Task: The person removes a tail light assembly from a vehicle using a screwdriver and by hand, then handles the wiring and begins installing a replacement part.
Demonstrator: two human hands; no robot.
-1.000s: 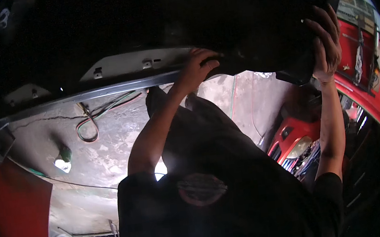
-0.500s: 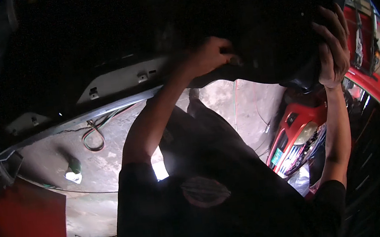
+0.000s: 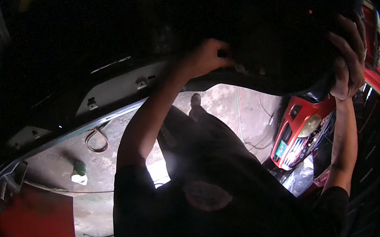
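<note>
A large dark panel (image 3: 283, 77) with a curved lower edge spans the upper right, most of it lost in shadow. My left hand (image 3: 211, 56) is at this panel's lower edge, fingers curled in a pinch; what lies between them is too dark to make out. A small pale spot shows beside its fingertips. My right hand (image 3: 350, 60) grips the panel's right end, thumb on the near side and fingers reaching up along it. Left of my left forearm runs a pale metal strip (image 3: 120, 84) with small slots and clips.
A red panel (image 3: 38, 224) stands at lower left. On the concrete floor lie a looped hose (image 3: 96, 141) and a green-and-white object (image 3: 79, 172). A red car front part with a headlight (image 3: 310, 126) is at right, clear plastic sheeting (image 3: 301, 176) below it.
The panel's right end and my right hand have shifted to the right and slightly down. My left hand stays pinched at nearly the same place. The whole view has shifted a little.
</note>
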